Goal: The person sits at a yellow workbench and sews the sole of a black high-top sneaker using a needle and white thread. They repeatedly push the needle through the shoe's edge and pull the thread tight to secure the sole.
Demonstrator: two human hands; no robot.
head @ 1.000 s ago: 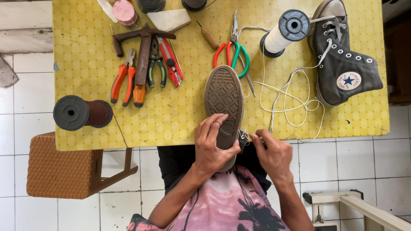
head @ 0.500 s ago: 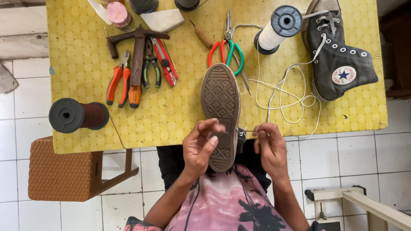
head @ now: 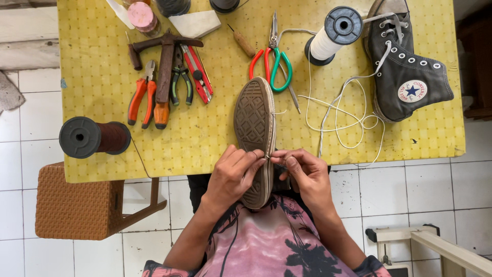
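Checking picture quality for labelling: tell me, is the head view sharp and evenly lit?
Head view: even, soft daylight, faint shadows under the tools; hands and shoe sole sharp, no glare; straight lines bow slightly near the table edge.

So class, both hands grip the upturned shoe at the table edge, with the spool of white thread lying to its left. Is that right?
Not quite. In the head view the spool of white thread lies up and to the right of the upturned shoe; a dark red-brown spool is on the left. Both the left hand and right hand hold the shoe.

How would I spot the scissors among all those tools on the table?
Start at the yellow table. Just beyond the toe of the upturned shoe lie the scissors, left of the white thread spool. Only they have one red loop handle and one green.
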